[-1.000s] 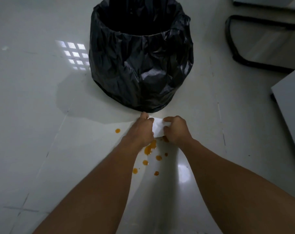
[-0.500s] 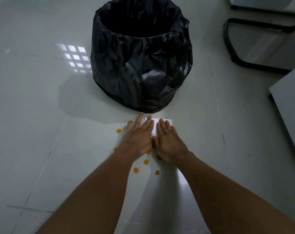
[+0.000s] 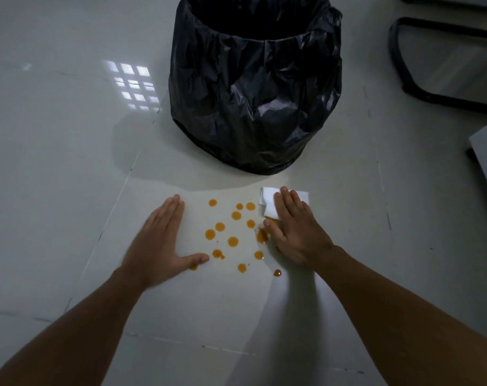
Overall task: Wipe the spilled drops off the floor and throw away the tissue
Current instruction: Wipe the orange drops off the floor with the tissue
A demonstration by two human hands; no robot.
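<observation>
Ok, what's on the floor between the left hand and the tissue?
In the head view, orange drops dot the floor between the left hand and the tissue pressed flat under the right hand.

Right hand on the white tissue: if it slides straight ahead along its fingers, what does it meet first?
Probably the black bag-lined trash bin. The right hand lies flat on the folded white tissue, fingers aimed toward the bin's base; only bare glossy floor lies between.

Glossy smooth tiled floor (image 3: pixel 69 162), crinkled shiny black plastic bin liner (image 3: pixel 253 93) — soft white paper tissue (image 3: pixel 267 203), wet orange drops (image 3: pixel 232 241)
</observation>
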